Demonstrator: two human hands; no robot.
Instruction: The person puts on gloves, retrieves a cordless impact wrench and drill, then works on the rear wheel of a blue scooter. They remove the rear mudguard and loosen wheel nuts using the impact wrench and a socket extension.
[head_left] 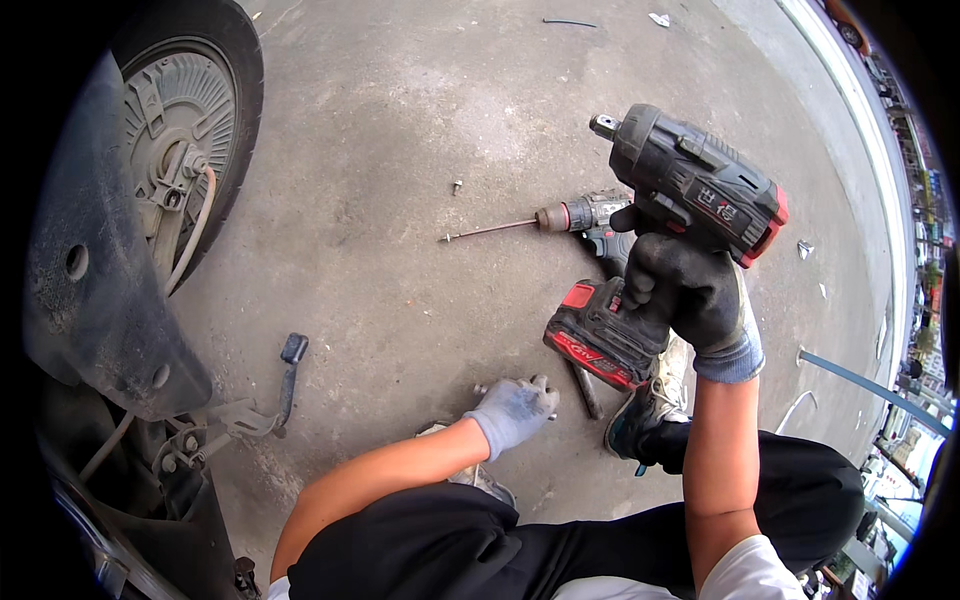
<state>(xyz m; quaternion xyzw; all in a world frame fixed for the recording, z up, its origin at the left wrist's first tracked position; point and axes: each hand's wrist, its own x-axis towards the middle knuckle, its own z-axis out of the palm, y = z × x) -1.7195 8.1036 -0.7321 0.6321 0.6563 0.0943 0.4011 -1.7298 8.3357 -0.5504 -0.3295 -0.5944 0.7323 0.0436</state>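
Observation:
My right hand (pixel 690 290), in a black and grey work glove, grips the handle of a cordless impact wrench (pixel 690 180). The wrench is black with red trim, its bare square drive points up and left, and its battery pack (pixel 595 335) hangs below the fist. Low over the ground, my left hand (pixel 513 412) wears a grey glove and has its fingers curled. Small metal bits show at its edges, but what it holds is mostly hidden. Behind the wrench lies a cordless drill (pixel 595 213) with a long thin bit, partly covered.
On the left stands a vehicle with a wheel (pixel 190 120), a dark plastic panel (pixel 105 260) and a pedal-like lever (pixel 290 375). A small bolt (pixel 458 187) lies on the concrete floor (pixel 370 130). A dark metal bar (pixel 587 392) rests beside my shoe (pixel 668 385).

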